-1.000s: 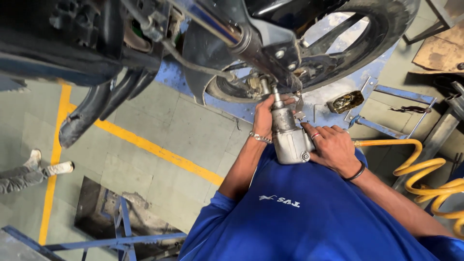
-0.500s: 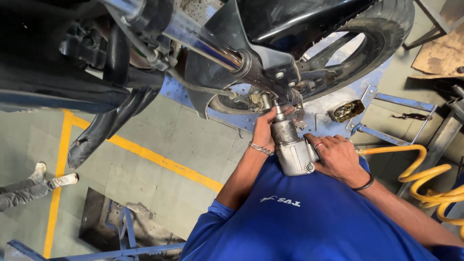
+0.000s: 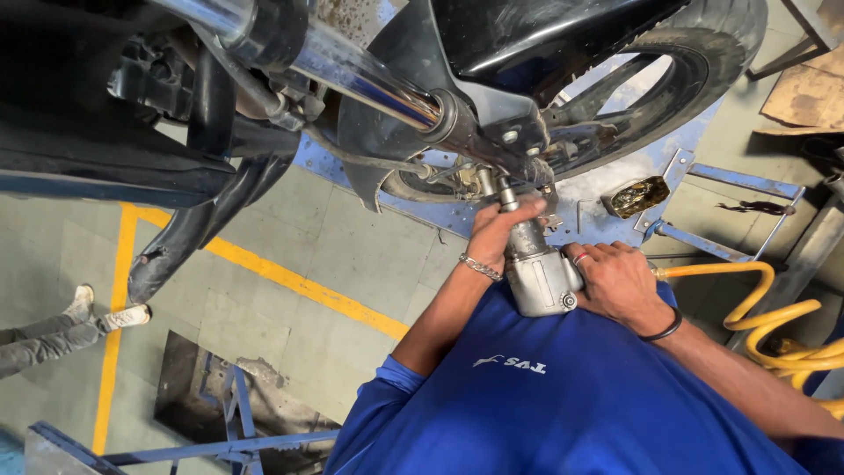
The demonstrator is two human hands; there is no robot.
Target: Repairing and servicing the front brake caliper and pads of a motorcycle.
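Impact wrench (image 3: 538,268) between left hand (image 3: 499,230), right hand (image 3: 618,283)

A flat brown cardboard sheet (image 3: 804,92) lies at upper right; no labels, signs, screens.

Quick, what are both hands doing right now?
Left hand: closed around the front of the air wrench, by the wheel.
Right hand: closed on the wrench's back end.

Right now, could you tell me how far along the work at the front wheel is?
Done: the motorcycle sits on the blue lift. In hand: the left hand steadies the socket end of the impact wrench at the axle, and the right hand grips its body. Left: the wheel is still mounted in the fork.
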